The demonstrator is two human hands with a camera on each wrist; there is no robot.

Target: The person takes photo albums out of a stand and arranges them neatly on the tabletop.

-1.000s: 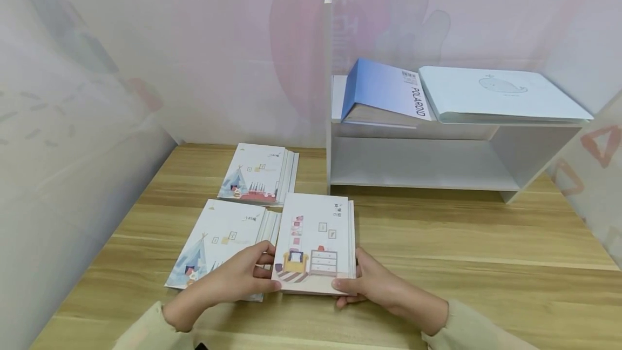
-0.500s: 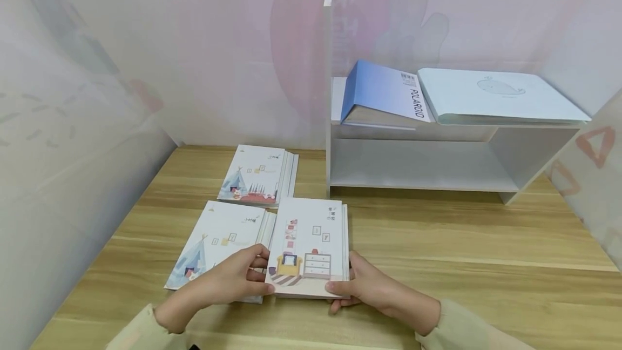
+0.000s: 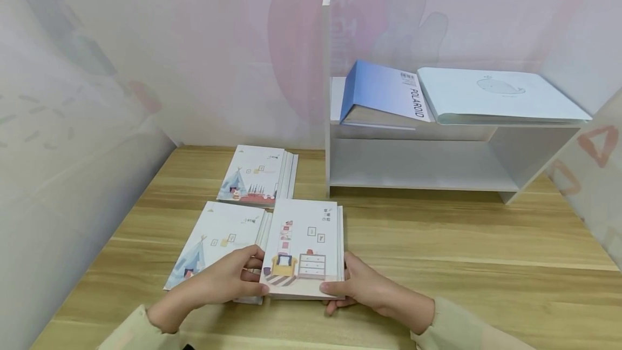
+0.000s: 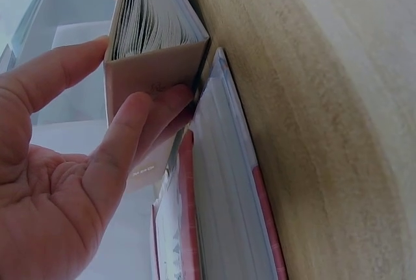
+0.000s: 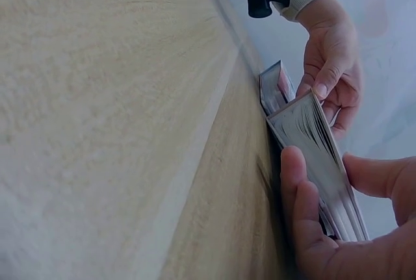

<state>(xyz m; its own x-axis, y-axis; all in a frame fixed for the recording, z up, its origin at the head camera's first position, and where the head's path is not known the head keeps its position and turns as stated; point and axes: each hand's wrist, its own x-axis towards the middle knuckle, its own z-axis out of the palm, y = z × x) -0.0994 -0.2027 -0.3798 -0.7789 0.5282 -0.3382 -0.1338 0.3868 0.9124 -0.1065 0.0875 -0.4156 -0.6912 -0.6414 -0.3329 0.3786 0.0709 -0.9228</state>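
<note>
Both hands hold a thick white-covered book [image 3: 301, 244] with a yellow armchair and a chest of drawers drawn on its cover. My left hand [image 3: 221, 280] grips its lower left side, thumb at the cover's edge and fingers against the spine [image 4: 153, 72]. At the lower right corner, my right hand [image 3: 366, 288] has its thumb on the cover and its fingers curled round the side and under. Pages fan slightly in the right wrist view. Close on the left lies a tent-cover book [image 3: 218, 231], partly hidden by my left hand. Another tent-cover book [image 3: 255, 174] lies behind it.
A white shelf unit [image 3: 423, 163] stands at the back right. On it, a blue POLAROID book [image 3: 384, 91] leans tilted beside a pale whale-cover album [image 3: 500, 96]. The wooden table [image 3: 461, 242] extends to the right, and printed fabric walls [image 3: 218, 58] surround it.
Both hands have shifted the armchair-cover book leftward and slightly toward me, closer to the tent-cover book. The grip looks the same throughout. The other books and shelf have stayed put.
</note>
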